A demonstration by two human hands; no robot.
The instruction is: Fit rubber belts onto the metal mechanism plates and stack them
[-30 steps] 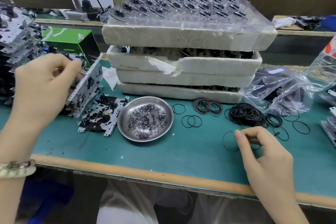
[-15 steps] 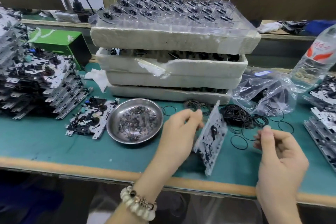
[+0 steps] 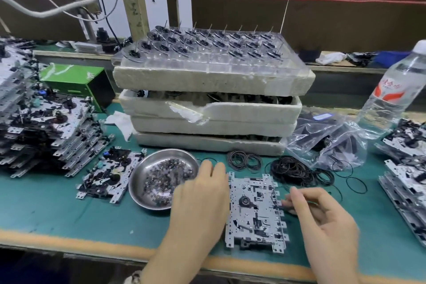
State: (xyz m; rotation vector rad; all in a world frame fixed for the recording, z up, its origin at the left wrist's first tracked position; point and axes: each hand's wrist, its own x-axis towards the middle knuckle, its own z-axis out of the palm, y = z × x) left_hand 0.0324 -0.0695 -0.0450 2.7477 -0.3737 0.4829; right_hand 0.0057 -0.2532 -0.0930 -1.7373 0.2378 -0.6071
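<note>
Lowered from upright, plate (image 3: 253,212) now lies flat just right of the dish (image 3: 147,180), likely for belt fitting. Left hand (image 3: 200,200) steadies its dish-side edge; I cannot tell whether it grips. Right hand (image 3: 322,217) pinches a belt (image 3: 287,208) at the far edge.

an assembly workshop bench: green work mat (image 3: 57,210); stacked metal mechanism plates (image 3: 46,127) at its left edge; foam trays (image 3: 212,108) of parts; loose rubber belts (image 3: 292,170)
</note>
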